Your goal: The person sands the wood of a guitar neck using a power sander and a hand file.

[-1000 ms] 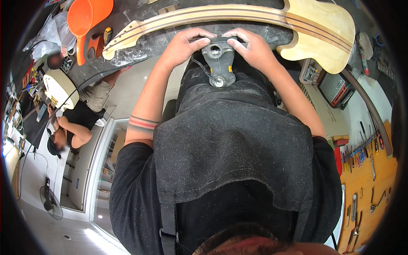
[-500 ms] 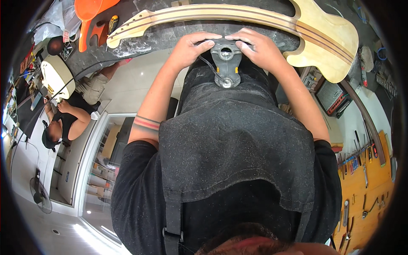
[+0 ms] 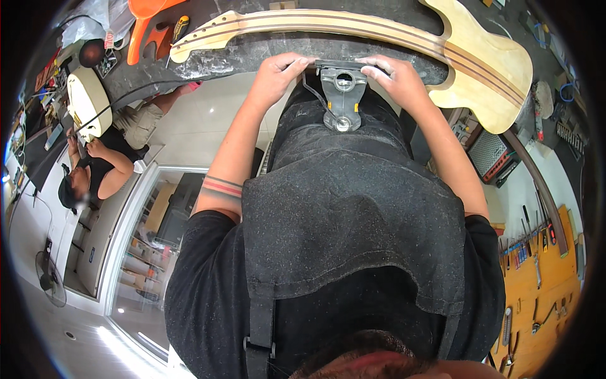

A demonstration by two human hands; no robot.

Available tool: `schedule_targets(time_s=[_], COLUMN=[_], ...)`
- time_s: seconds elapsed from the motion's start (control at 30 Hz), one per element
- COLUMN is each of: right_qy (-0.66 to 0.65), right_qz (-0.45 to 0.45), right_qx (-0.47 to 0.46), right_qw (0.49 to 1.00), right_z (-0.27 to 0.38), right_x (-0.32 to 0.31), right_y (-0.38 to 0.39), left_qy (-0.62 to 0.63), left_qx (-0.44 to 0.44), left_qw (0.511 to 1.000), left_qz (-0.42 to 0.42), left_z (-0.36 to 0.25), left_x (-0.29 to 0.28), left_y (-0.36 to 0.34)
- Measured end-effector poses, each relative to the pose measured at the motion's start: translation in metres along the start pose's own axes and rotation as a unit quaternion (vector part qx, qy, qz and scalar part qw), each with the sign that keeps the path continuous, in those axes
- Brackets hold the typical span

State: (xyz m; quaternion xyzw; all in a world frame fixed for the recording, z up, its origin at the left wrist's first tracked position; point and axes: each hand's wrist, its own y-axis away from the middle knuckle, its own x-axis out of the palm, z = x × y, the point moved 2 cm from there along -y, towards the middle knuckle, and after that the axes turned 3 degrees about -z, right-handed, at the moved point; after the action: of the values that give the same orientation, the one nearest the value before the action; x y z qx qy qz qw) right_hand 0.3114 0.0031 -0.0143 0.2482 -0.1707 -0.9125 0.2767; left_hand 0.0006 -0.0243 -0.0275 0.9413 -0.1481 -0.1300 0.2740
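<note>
A grey and black power sander [image 3: 343, 98] lies against the apron on my lap, its flat pad [image 3: 339, 64] turned away toward the workbench. My left hand [image 3: 278, 77] pinches the left end of this pad between thumb and fingers. At the opposite end, my right hand [image 3: 396, 79] grips the pad's edge, thumb on the near side. The face of the pad is hidden. Just beyond both hands, a pale wooden guitar body with a long striped neck [image 3: 328, 23] lies across the bench.
The dusty dark workbench [image 3: 265, 50] carries an orange scoop [image 3: 144, 25] and a yellow-handled screwdriver [image 3: 180, 26] at far left. A black cord [image 3: 151, 90] crosses there. Another person [image 3: 104, 164] works left with a cream guitar body [image 3: 88, 101]. Tools hang on a board [image 3: 536, 297] at right.
My hands have slid outward toward the ends of the sander's pad. The sander is tilted so its pad appears as a thin edge. The view has shifted slightly.
</note>
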Motion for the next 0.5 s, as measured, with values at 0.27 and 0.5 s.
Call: schedule_targets(time_s=[0.27, 0.5], right_qy=[0.036, 0.039], right_qz=[0.019, -0.004], right_qx=[-0.090, -0.122], right_qw=[0.995, 0.992], right_z=[-0.002, -0.004], right_x=[-0.004, 0.002], right_y=[-0.011, -0.029], left_qy=[0.097, 0.159], left_qx=[-0.067, -0.049], left_qw=[0.989, 0.981], left_qz=[-0.093, -0.098], left_z=[0.016, -0.027], left_x=[-0.008, 0.029], left_y=[0.067, 0.112])
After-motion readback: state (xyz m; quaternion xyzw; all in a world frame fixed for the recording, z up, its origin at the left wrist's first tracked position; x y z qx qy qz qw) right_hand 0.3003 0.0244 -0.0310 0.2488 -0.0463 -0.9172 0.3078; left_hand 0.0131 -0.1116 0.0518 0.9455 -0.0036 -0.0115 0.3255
